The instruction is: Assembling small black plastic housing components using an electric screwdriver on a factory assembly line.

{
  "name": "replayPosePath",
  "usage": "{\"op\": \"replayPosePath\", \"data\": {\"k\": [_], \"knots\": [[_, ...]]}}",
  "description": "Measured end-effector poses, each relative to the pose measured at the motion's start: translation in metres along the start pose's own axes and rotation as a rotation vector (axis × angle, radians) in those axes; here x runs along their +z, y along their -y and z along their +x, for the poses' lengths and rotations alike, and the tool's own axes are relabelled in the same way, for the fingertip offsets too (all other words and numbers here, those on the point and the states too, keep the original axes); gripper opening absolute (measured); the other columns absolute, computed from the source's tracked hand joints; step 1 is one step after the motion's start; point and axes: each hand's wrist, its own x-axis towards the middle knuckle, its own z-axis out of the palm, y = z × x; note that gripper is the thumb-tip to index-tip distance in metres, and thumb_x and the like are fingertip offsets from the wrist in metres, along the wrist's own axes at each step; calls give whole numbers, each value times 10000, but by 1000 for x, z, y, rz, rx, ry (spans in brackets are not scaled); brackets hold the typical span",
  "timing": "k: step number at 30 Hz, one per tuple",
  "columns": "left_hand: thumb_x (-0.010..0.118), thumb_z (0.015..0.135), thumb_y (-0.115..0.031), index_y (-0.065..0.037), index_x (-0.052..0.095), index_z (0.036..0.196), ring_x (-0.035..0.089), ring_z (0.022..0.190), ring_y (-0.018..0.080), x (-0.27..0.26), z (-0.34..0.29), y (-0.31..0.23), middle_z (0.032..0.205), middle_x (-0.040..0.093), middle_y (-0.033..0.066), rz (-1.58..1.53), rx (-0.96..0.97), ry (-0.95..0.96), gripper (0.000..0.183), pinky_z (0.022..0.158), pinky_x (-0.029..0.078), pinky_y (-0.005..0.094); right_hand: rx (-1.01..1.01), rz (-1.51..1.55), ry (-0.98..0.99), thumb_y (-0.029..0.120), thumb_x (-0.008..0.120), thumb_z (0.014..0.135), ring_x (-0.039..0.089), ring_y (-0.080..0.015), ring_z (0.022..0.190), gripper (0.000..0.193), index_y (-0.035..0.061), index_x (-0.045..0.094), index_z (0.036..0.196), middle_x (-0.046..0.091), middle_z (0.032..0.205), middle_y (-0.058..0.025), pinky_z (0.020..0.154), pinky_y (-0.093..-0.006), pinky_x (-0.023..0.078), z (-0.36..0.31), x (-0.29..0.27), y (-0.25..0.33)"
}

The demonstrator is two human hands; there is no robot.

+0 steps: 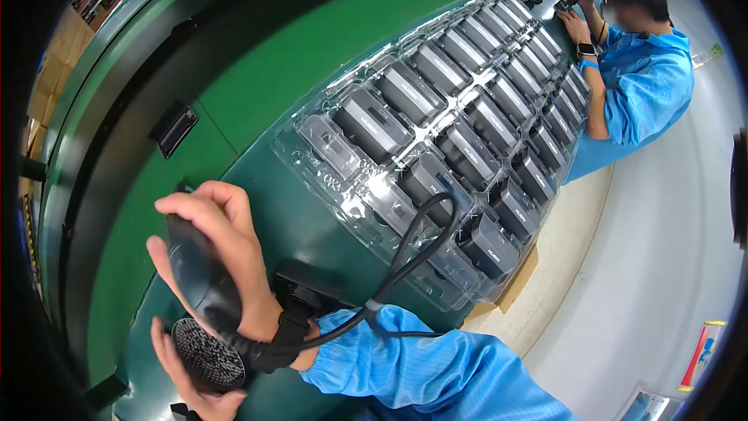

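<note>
My right hand [234, 242] reaches in from the lower right in a blue sleeve, its fingers curled round a smooth, rounded black object [195, 269], partly blurred. A dark strap with a small box and a cable sits on its wrist. Just below, at the lower left, my left hand [175, 370] has its fingers about the side of a round black piece [209, 352] whose face is covered in pale specks. Whether the two black pieces are joined I cannot tell. Beyond the right forearm lies a clear plastic tray [327, 183] with rows of dark box-shaped devices [374, 125].
A green belt [257, 54] runs along the far left, with a black device [175, 131] on it. At the upper right a co-worker [639, 86] in blue handles a small dark part. A cardboard piece [514, 288] shows under the tray's right edge.
</note>
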Motion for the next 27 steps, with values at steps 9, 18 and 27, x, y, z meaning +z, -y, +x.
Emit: {"op": "replayPosePath", "data": {"k": [9, 18, 27], "knots": [[619, 988, -96, 83, 525, 1397, 576, 1227, 435, -57, 64, -73, 1376, 558, 301, -62, 524, -93, 457, 1020, 510, 490, 171, 53, -80, 179, 760, 934, 579, -214, 1081, 371, 57, 631, 1259, 536, 1223, -124, 927, -334, 504, -15, 13, -2], [727, 834, -149, -25, 710, 1133, 641, 1108, 334, 55, 253, -132, 1186, 689, 164, -82, 390, 172, 324, 912, 527, 431, 497, -136, 429, 94, 692, 949, 605, -233, 1208, 347, 48, 620, 1285, 640, 1316, -160, 1018, -385, 501, -41, -7, -62], [745, 819, -235, -21, 720, 1042, 697, 804, 355, 96, 291, -147, 837, 716, 138, -35, 106, 412, 309, 720, 546, 445, 368, -207, 185, 104, 678, 894, 637, -336, 1147, 293, 34, 635, 1175, 682, 1215, -200, 981, -418, 518, -60, 2, -104]]}}
